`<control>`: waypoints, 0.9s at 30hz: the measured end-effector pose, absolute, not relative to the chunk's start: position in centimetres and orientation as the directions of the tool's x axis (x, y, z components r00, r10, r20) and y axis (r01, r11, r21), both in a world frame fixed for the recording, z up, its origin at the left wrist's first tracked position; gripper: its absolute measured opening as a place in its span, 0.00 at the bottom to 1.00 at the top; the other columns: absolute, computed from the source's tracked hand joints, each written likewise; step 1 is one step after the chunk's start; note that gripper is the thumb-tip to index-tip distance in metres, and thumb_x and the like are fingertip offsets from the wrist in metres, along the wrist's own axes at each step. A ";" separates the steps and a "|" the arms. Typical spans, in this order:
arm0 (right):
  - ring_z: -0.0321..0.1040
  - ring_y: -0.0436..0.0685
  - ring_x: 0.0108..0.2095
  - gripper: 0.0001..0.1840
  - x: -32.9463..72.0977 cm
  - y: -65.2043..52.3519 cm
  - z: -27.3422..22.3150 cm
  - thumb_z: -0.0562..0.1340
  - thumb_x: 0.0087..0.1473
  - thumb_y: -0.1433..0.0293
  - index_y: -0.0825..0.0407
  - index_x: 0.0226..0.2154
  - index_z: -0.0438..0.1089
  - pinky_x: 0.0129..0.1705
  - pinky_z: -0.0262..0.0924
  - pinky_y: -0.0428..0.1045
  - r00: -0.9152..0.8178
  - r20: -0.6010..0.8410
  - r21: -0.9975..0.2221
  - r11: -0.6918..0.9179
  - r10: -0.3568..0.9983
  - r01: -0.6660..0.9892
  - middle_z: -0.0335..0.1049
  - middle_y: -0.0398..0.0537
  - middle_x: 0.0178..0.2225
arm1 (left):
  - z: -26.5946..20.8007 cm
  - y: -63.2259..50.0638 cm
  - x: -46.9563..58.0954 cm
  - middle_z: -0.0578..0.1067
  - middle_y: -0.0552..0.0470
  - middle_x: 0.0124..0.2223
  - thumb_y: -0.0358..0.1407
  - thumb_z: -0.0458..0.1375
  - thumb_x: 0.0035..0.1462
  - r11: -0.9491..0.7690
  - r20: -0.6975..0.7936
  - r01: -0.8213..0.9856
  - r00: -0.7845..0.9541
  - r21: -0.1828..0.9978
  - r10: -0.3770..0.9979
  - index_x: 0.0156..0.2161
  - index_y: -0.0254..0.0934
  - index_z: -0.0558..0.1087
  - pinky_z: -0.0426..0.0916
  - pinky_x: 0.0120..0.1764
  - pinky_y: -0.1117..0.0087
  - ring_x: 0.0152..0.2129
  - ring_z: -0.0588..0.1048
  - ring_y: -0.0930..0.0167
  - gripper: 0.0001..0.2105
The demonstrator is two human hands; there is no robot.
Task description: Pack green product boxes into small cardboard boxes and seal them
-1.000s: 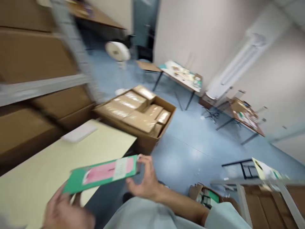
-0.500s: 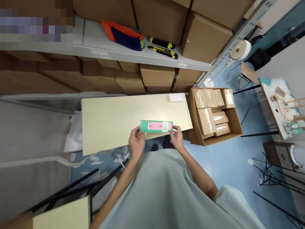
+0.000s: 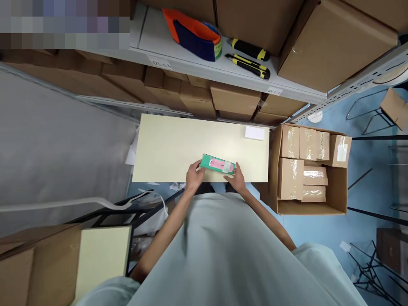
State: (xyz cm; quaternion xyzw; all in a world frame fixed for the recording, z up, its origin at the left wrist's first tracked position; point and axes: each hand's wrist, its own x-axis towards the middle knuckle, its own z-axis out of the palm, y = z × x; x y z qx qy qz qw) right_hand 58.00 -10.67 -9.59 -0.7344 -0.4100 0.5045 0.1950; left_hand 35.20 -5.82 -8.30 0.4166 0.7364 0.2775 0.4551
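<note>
A slim green box [image 3: 208, 161] with a pink item pictured or showing on its front and a pale label at its right part is held over the near part of a cream table [image 3: 168, 144]. My left hand [image 3: 194, 176] grips its left end, thumb in front. At the right end, my right hand [image 3: 236, 180] holds the box with fingers around the edge. The box slants, its right end nearer my body. What exactly the pink item is, I cannot make out. Beyond it on the table lies a small white box [image 3: 254, 132].
Right of the table stands an open carton [image 3: 312, 207] holding several taped brown boxes. A shelf [image 3: 191, 68] behind bears cartons, utility knives [image 3: 250, 66] and an orange and navy pouch [image 3: 194, 36]. A white hose [image 3: 95, 203] and black table legs are at left.
My head view has shifted, so the table and shelf appear turned. The green box has gone from nearly level to slanting, its right end lower in view; both hands still hold it.
</note>
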 end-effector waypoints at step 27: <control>0.82 0.55 0.35 0.28 36.5 -7.4 -2.6 0.80 0.52 0.50 0.50 0.44 0.77 0.37 0.74 0.46 -0.020 -0.833 -0.540 -0.820 0.553 -0.188 0.82 0.46 0.35 | -6.8 -2.7 15.9 0.85 0.37 0.58 0.62 0.81 0.36 0.700 -0.641 -0.049 0.360 0.713 0.678 0.54 0.39 0.80 0.77 0.61 0.49 0.58 0.82 0.51 0.43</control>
